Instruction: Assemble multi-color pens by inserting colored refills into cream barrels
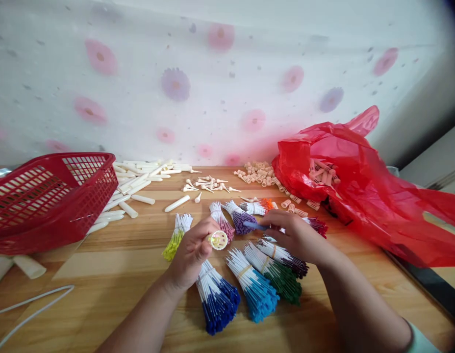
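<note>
My left hand (192, 252) is closed around a cream round holder (217, 240), whose open, slotted end faces up with something yellowish inside. To its right, my right hand (291, 235) pinches a thin bluish-purple stick (255, 225) over the bundles. Banded bundles of white-stemmed sticks lie around both hands: dark blue (218, 301), light blue (255, 289), green (277, 274), dark purple (286, 257), yellow (176, 238), pink (223, 220), purple (240, 218), orange (262, 206) and dark red (317, 226).
A red basket (51, 196) stands at the left beside a pile of cream tubes (135, 184). Small pointed pieces (209, 184) lie at the back middle. Peach slotted pieces (260, 174) lie near a red plastic bag (345, 166) at the right. A white cable (36, 306) lies front left.
</note>
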Demonstrator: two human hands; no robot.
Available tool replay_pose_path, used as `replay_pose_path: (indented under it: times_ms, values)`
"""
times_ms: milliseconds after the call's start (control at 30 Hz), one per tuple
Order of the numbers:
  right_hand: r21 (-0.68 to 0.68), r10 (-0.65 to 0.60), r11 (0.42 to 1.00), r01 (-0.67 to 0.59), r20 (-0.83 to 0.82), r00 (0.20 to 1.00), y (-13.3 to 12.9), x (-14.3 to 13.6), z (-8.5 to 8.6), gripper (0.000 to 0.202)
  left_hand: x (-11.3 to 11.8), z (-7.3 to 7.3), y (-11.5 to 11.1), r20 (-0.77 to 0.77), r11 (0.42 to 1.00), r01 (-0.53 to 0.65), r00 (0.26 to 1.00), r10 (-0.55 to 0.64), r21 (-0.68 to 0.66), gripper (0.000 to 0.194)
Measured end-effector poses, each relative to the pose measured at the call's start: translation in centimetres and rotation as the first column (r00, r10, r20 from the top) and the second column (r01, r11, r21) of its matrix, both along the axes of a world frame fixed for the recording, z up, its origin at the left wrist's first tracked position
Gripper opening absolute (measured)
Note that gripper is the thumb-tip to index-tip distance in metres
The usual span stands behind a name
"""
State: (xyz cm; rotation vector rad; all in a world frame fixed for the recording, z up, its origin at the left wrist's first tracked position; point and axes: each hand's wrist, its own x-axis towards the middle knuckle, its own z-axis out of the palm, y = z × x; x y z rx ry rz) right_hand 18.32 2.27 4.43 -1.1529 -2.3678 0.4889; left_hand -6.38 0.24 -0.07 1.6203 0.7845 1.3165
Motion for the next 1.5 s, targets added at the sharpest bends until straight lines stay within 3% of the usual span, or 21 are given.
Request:
replay_pose_path:
  times_ms: [33,100,167,200,333,567,733,933,1167,1333,1500]
  values:
    - [0.000,0.011,1.000,-0.012,-0.236,0.972,-0.4,0.1,0.2,0.012,0.0,-0.1,0.0,-0.014,1.000,-0.004,1.000,0.004,-0.016,0.059]
    - [0.038,0.038,0.999,-0.018,-0.612,0.790,-1.6,-0.3,0.6,0.007,0.1,-0.2,0.1,-0.033,1.000,0.003,0.999,-0.004,-0.028,0.060]
    - [0.106,0.094,0.994,-0.018,-0.779,0.620,-3.0,-1.1,1.3,0.015,0.2,-0.4,0.2,-0.036,1.000,0.020,0.999,-0.021,-0.023,0.058]
    - [0.133,0.127,0.990,-0.034,-0.790,0.599,-3.7,-1.5,1.6,0.018,0.3,-0.5,0.2,-0.035,0.999,0.026,0.999,-0.026,-0.019,0.057]
    - [0.187,0.203,0.978,-0.095,-0.727,0.656,-5.6,-2.7,2.6,0.028,0.6,-0.7,0.2,-0.044,0.998,0.036,0.998,-0.038,-0.051,0.052]
    - [0.281,0.238,0.958,-0.054,-0.676,0.698,-5.9,-3.7,2.4,0.030,0.9,0.0,0.1,-0.083,0.995,0.058,0.994,-0.065,-0.085,0.047]
    - [0.305,0.206,0.952,0.025,-0.697,0.687,-6.3,-3.7,2.5,0.029,1.1,0.1,0.1,-0.091,0.997,0.047,0.994,-0.053,-0.067,0.045]
    - [0.339,0.193,0.938,0.073,-0.686,0.702,-6.0,-4.2,2.3,0.025,1.1,-0.4,0.1,-0.039,0.990,0.115,0.992,-0.118,-0.082,0.040]
    - [0.323,0.194,0.945,0.060,-0.696,0.691,-5.9,-4.1,2.2,0.023,1.3,-0.7,0.1,-0.023,0.987,0.144,0.989,-0.146,-0.076,0.041]
    - [0.332,0.182,0.939,0.086,-0.694,0.696,-6.0,-4.1,2.1,0.028,1.2,-0.7,0.1,-0.060,0.990,0.141,0.988,-0.141,-0.018,0.043]
    - [0.325,0.178,0.941,0.096,-0.716,0.675,-6.0,-4.5,1.8,0.030,1.4,-0.9,0.1,-0.131,0.994,0.043,0.991,-0.029,0.103,0.042]
